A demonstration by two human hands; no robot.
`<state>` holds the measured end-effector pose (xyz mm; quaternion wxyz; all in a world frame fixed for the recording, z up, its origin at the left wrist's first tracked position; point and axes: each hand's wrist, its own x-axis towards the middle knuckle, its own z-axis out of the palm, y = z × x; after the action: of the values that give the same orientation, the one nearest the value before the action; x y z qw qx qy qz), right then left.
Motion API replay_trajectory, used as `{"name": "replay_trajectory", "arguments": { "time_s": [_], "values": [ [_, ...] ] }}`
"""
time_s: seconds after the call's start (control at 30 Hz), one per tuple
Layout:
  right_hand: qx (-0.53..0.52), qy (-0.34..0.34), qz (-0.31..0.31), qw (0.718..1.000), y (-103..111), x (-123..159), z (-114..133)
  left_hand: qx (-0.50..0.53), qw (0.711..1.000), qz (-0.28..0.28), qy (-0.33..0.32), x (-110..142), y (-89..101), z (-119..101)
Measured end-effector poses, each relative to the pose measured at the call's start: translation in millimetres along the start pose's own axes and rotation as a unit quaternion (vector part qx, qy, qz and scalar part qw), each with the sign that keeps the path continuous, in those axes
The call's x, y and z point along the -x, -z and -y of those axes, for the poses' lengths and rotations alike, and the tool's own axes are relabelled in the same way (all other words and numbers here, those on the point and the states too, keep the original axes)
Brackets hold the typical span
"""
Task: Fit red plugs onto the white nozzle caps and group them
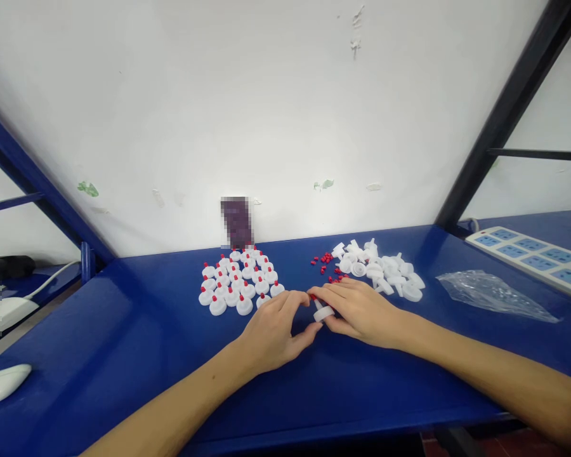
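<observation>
Between my two hands is a white nozzle cap [323, 313], tilted, with a small red tip cap [313, 296] at its narrow end. My left hand [273, 330] is closed in a pinch, its thumb at the base of the nozzle cap and its index finger near the red tip. From the other side, my right hand [364, 311] grips the same piece, thumb by the base and fingers by the tip. Several white nozzle caps with red tips [235, 282] stand upright to the left. Loose red tip caps [327, 258] and a pile of bare white nozzle caps [380, 270] lie beyond my right hand.
All this sits on a blue table [137, 355] against a white wall. A clear plastic bag [495, 293] lies to the right, near a power strip [533, 251]. A blurred dark object [238, 222] leans on the wall. At far left is a white mouse [4, 384].
</observation>
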<state>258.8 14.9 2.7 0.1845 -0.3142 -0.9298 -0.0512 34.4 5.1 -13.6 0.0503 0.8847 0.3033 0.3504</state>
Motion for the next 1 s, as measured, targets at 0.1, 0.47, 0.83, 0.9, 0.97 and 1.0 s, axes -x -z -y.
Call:
{"name": "replay_trajectory", "arguments": {
  "time_s": [0.1,0.47,0.83,0.9,0.97,1.0],
  "values": [
    [-0.008,-0.003,-0.002,1.000,1,1,0,0.000,1.000,0.012,0.022,-2,1.9,0],
    [-0.044,0.052,-0.037,0.997,-2,4,8,0.070,0.992,0.102,0.033,-4,6.6,-1],
    [-0.145,0.104,-0.076,0.981,-14,10,18,-0.022,0.987,0.130,-0.088,-2,-0.7,-6],
    [-0.161,0.105,-0.078,0.978,-13,10,19,-0.032,0.986,0.125,-0.103,-1,-2.2,-5],
    [-0.180,0.091,-0.063,0.977,-10,10,20,-0.023,0.986,0.123,-0.110,0,-2.8,-4],
    [-0.191,0.081,-0.055,0.977,-9,9,20,-0.015,0.986,0.122,-0.111,-1,-2.8,-3]
  ]
}}
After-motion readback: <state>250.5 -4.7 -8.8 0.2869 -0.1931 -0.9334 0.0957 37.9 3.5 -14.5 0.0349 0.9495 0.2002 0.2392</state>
